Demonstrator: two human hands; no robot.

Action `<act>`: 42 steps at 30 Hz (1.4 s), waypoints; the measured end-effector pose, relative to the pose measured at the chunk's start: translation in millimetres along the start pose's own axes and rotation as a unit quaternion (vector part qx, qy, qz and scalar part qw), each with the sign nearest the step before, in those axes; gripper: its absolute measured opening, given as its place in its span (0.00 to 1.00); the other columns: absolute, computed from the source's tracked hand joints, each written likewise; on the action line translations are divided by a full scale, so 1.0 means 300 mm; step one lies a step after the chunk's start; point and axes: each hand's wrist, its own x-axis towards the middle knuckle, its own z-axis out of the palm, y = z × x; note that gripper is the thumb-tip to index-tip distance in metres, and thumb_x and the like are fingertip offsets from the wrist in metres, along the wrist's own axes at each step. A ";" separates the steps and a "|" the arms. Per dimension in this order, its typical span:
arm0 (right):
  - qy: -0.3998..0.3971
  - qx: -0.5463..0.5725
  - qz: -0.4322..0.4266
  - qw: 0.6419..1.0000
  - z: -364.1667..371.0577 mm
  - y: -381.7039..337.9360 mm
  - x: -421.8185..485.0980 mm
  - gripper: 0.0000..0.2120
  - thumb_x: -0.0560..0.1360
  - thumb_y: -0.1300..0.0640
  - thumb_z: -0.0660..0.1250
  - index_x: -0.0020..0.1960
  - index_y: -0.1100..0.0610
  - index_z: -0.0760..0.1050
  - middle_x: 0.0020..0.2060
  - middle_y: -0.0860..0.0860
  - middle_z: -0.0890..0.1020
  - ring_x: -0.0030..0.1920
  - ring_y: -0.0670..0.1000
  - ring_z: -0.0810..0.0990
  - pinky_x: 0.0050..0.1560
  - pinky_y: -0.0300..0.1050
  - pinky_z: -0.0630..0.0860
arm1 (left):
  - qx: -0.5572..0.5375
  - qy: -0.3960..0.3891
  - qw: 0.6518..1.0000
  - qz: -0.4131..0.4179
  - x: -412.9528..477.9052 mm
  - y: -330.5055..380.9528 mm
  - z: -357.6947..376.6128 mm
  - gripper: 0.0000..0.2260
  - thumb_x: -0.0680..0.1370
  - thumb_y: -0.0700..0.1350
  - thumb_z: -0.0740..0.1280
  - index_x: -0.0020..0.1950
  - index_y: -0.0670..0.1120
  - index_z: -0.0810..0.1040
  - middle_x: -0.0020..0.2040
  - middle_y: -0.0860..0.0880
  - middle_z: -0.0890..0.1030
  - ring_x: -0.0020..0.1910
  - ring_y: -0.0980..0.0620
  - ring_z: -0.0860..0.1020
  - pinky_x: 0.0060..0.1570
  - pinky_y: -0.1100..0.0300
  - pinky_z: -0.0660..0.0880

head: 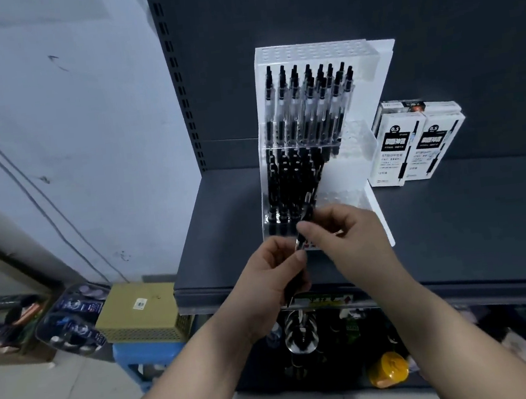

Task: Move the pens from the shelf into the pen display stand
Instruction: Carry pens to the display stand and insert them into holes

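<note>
Hands, dark tiers and blur hide much.
The left hand (271, 273) and right hand (348, 238) cover most of the pen (306, 215) they hold; whether the left grips more than one cannot be told. The lower tier of the pen display stand (344, 173) is one dark, uncountable mass. Small print on the boxes (397, 151) is unreadable. Both forearms run off the bottom edge.

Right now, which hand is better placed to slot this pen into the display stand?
The right hand: its fingers pinch the pen near its upper end, beside the bare right-side slots of the display stand. The left hand grips the pen lower down, nearer the shelf edge.
</note>
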 end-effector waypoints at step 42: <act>0.089 -0.359 -0.052 0.927 -0.346 0.239 -0.067 0.31 0.76 0.49 0.67 0.75 0.55 0.61 0.74 0.54 0.64 0.75 0.57 0.58 0.74 0.54 0.57 | 0.629 0.088 0.649 0.419 0.101 -0.077 0.228 0.22 0.75 0.48 0.63 0.69 0.45 0.69 0.67 0.44 0.72 0.68 0.44 0.69 0.68 0.48 0.64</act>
